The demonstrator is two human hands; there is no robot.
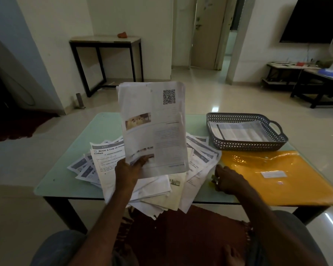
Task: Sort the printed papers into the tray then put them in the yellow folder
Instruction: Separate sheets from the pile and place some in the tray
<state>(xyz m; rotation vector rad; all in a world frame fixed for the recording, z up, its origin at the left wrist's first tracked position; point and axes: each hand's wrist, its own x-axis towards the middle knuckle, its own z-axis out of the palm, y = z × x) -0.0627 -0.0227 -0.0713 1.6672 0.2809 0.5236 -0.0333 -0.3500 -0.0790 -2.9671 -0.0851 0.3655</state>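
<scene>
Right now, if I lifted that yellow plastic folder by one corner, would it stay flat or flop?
Probably flop: the yellow plastic folder looks thin and wrinkled, so it would likely sag. Its glossy sheen suggests it may slide easily on the smooth pale green tabletop. It lies flat, so it is probably light and nearly empty.

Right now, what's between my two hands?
Loose printed papers fanned on the table, between your left hand gripping a raised stack and your right hand, in the head view.
</scene>
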